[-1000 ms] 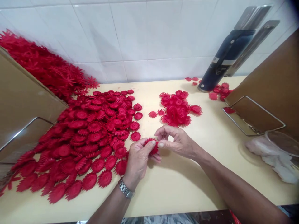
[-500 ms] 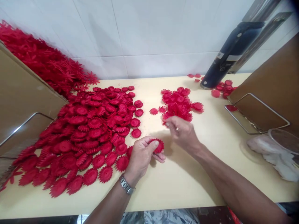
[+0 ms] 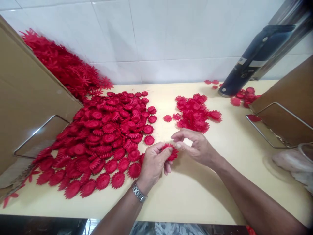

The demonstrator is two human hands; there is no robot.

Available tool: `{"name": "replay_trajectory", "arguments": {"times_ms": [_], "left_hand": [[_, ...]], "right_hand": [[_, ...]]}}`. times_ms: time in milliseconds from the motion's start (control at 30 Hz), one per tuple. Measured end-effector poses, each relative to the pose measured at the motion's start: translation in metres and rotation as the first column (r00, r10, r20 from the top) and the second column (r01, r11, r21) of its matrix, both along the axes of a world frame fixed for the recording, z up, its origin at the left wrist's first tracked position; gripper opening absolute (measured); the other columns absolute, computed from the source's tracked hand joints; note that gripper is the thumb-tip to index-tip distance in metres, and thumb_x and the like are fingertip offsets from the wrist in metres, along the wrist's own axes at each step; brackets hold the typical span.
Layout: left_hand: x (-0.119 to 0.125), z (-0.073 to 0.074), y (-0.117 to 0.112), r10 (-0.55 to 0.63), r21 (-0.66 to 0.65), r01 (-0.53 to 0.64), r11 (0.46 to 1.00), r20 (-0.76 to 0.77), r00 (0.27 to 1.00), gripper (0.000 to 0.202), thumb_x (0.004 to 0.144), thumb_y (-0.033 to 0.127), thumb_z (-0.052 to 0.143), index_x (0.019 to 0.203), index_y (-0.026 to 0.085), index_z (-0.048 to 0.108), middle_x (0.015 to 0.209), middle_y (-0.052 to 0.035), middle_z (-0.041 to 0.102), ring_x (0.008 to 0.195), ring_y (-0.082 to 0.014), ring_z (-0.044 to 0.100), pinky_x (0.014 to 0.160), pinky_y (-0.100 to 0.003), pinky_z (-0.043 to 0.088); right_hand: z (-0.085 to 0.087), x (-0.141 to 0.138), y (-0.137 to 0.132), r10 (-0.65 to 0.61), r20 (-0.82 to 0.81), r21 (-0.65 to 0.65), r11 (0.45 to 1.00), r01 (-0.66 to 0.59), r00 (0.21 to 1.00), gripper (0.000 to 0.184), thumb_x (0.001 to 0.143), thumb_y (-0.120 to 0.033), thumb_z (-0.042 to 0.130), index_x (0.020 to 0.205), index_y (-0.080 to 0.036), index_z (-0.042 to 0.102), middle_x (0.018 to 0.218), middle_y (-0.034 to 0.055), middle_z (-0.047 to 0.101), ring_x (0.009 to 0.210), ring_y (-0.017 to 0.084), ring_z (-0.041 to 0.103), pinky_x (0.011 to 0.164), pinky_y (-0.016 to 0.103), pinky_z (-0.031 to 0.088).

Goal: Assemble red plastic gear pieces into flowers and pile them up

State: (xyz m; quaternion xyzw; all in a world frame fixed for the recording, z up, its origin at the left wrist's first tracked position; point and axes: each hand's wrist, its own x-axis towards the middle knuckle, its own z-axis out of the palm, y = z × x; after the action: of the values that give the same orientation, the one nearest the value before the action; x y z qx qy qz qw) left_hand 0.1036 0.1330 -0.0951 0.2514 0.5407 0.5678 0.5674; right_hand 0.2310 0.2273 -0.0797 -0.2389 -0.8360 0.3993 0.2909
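– In the head view, the right hand [image 3: 193, 147] has come back from the small pile [image 3: 193, 112] to the edge of the red flower [image 3: 174, 153].
– What grips it?
– The left hand [image 3: 153, 160], pressing it under the thumb. The right thumb and forefinger curve beside it; I can't tell whether they hold anything.
– Around the grip?
– The big pile [image 3: 105, 137] to its left, the small pile just beyond, the bottle [image 3: 245, 65] farther off, rightward.
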Motion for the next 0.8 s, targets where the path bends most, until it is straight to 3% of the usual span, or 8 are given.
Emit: {"name": "replay_trajectory", "arguments": {"times_ms": [100, 167, 333, 433, 567, 667, 733, 800], "left_hand": [[0.0, -0.001, 0.0, 0.004, 0.002, -0.004, 1.0, -0.04, 0.999, 0.027, 0.068, 0.04, 0.062, 0.061, 0.016, 0.052, 0.041, 0.0069, 0.048, 0.027, -0.0037, 0.037, 0.027, -0.015, 0.024], [0.0, -0.001, 0.0, 0.005, 0.0, -0.005, 1.0, -0.067, 0.998, 0.031, 0.069, 0.043, 0.061, 0.058, 0.016, 0.05, 0.04, 0.0068, 0.047, 0.027, -0.0032, 0.036, 0.027, -0.014, 0.023], [0.0, 0.0, -0.002, 0.005, -0.012, -0.006, 1.0, -0.085, 0.996, 0.039, 0.068, 0.049, 0.061, 0.053, 0.015, 0.049, 0.04, 0.0059, 0.046, 0.028, -0.0032, 0.036, 0.026, -0.014, 0.023], [0.0, 0.0, -0.002, 0.001, -0.007, -0.002, 1.0, -0.078, 0.997, 0.04, 0.071, 0.052, 0.058, 0.057, 0.015, 0.051, 0.042, 0.0055, 0.047, 0.028, -0.0044, 0.039, 0.026, -0.015, 0.024], [0.001, 0.0, -0.001, -0.07, 0.072, 0.075, 0.995, -0.059, 0.996, 0.027, 0.075, 0.042, 0.058, 0.073, 0.015, 0.056, 0.052, 0.0031, 0.056, 0.041, -0.0104, 0.056, 0.038, -0.02, 0.044], [0.003, 0.0, -0.001, -0.09, 0.056, 0.094, 0.994, -0.072, 0.993, 0.018, 0.074, 0.031, 0.059, 0.071, 0.015, 0.055, 0.053, 0.0021, 0.058, 0.045, -0.0121, 0.059, 0.045, -0.023, 0.05], [0.004, 0.001, -0.001, -0.08, 0.017, 0.082, 0.997, -0.079, 0.994, 0.017, 0.074, 0.029, 0.058, 0.066, 0.014, 0.054, 0.049, 0.0008, 0.059, 0.042, -0.0123, 0.058, 0.043, -0.022, 0.048], [0.004, 0.002, -0.001, -0.058, -0.001, 0.059, 0.998, -0.078, 0.995, 0.015, 0.072, 0.027, 0.059, 0.066, 0.013, 0.056, 0.046, -0.0003, 0.059, 0.04, -0.012, 0.057, 0.041, -0.021, 0.046]], "right_hand": [[0.002, -0.007, -0.011, 0.105, 0.003, -0.239, 0.966, -0.101, 0.994, 0.019, 0.077, -0.035, 0.062, 0.083, -0.017, 0.058, 0.07, 0.0011, 0.061, 0.063, 0.012, 0.055, 0.058, 0.024, 0.046], [0.002, -0.008, -0.012, 0.126, 0.0, -0.304, 0.945, -0.121, 0.992, 0.018, 0.075, -0.033, 0.064, 0.08, -0.017, 0.057, 0.066, -0.0007, 0.059, 0.059, 0.011, 0.053, 0.055, 0.023, 0.044], [0.001, -0.006, -0.01, 0.171, -0.005, -0.28, 0.946, -0.165, 0.985, 0.016, 0.074, -0.03, 0.065, 0.077, -0.018, 0.056, 0.066, -0.0011, 0.059, 0.059, 0.01, 0.053, 0.054, 0.021, 0.043], [-0.002, -0.006, -0.011, 0.146, 0.017, -0.17, 0.975, -0.141, 0.989, 0.013, 0.078, -0.028, 0.059, 0.072, -0.018, 0.054, 0.063, -0.0011, 0.059, 0.056, 0.01, 0.053, 0.052, 0.021, 0.042], [-0.006, -0.009, -0.014, 0.0, 0.04, 0.007, 1.0, -0.001, 0.999, 0.016, 0.083, -0.024, 0.049, 0.069, -0.017, 0.054, 0.055, -0.0015, 0.056, 0.046, 0.009, 0.047, 0.044, 0.02, 0.036], [-0.008, -0.005, -0.005, -0.158, 0.012, 0.063, 0.986, 0.157, 0.987, 0.016, 0.084, -0.025, 0.046, 0.07, -0.018, 0.053, 0.054, -0.0012, 0.055, 0.046, 0.01, 0.047, 0.044, 0.021, 0.037], [-0.008, 0.004, 0.008, -0.354, -0.021, 0.151, 0.923, 0.353, 0.935, 0.016, 0.084, -0.025, 0.044, 0.072, -0.019, 0.053, 0.056, 0.0002, 0.055, 0.049, 0.012, 0.05, 0.046, 0.023, 0.039], [-0.008, 0.016, 0.026, -0.532, -0.024, 0.336, 0.793, 0.508, 0.846, 0.017, 0.085, -0.024, 0.043, 0.075, -0.018, 0.056, 0.062, 0.0035, 0.059, 0.057, 0.016, 0.055, 0.054, 0.027, 0.043]]}}
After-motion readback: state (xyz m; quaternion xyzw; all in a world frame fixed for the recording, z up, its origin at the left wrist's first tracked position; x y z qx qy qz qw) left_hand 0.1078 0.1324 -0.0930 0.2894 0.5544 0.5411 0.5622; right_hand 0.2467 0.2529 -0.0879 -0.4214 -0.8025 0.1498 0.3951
